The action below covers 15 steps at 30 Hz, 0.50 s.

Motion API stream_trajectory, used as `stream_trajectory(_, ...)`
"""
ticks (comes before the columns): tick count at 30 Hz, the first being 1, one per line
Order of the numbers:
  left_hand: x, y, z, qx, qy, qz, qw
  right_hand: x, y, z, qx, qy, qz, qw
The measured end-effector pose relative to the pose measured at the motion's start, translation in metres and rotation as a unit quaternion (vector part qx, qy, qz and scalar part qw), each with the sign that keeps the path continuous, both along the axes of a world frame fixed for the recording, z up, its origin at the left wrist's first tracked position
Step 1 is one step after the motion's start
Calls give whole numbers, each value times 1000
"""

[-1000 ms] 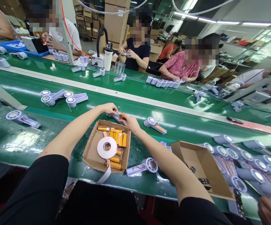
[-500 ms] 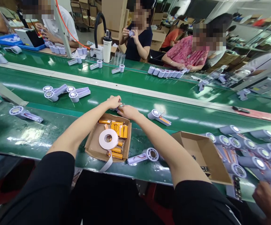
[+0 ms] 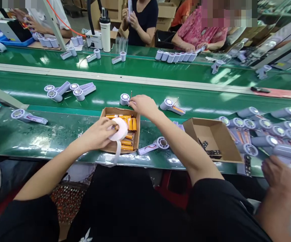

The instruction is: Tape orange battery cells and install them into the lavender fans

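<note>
My left hand (image 3: 100, 131) is closed on a roll of white tape (image 3: 122, 130), its fingers at the core. The roll is tilted over a small cardboard box (image 3: 138, 134) of orange-wrapped batteries (image 3: 127, 148), and a loose tape end hangs over the box's near side. On the green belt, my right hand (image 3: 144, 106) is closed around the handle of a lilac handheld fan housing (image 3: 124, 99). The housing's round head and a thin upright wire show left of the fingers; the handle is mostly hidden.
One fan housing (image 3: 152, 146) lies right of the box, another (image 3: 29, 117) far left. A larger cardboard box (image 3: 211, 129) holds dark circuit boards. Many housings (image 3: 265, 139) crowd the right, beside a co-worker's hand (image 3: 281, 174). Other people sit across the belt.
My left hand has left the fan housing and come back to the box, where it has lifted and tilted the tape roll. My right hand stays at the housing. The view has tipped downward.
</note>
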State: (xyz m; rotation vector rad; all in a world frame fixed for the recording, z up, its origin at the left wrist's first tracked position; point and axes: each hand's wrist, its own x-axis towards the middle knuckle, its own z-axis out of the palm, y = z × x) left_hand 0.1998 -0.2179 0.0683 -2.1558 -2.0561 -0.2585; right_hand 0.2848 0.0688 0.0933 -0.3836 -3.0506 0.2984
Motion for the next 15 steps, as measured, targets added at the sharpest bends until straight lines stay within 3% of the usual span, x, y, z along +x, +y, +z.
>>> stream_trajectory(2,5,-17,11,108,-16,42,993,42,-34,5,-162,71,18,984)
stream_trajectory(4,13,-35,16,186,-31,63,980,82,-77,1,-340,36,80,936)
stream_trajectory(6,21,-47,14,213,-45,60,974,111,-118,-11,-451,9,123,884)
stream_trajectory(8,26,-56,9,219,-55,62,972,126,-150,-22,-517,-4,184,836)
stream_trajectory(10,27,-65,4,235,-65,83,966,131,-165,-29,-521,-16,250,816)
stream_trajectory(11,25,-71,2,248,-73,102,961,130,-166,-30,-495,-31,278,823)
stream_trajectory(13,20,-85,2,284,-98,156,941,122,-159,-27,-402,-73,309,859)
stream_trajectory(15,16,-98,3,320,-114,207,917,104,-143,-20,-309,-96,291,900)
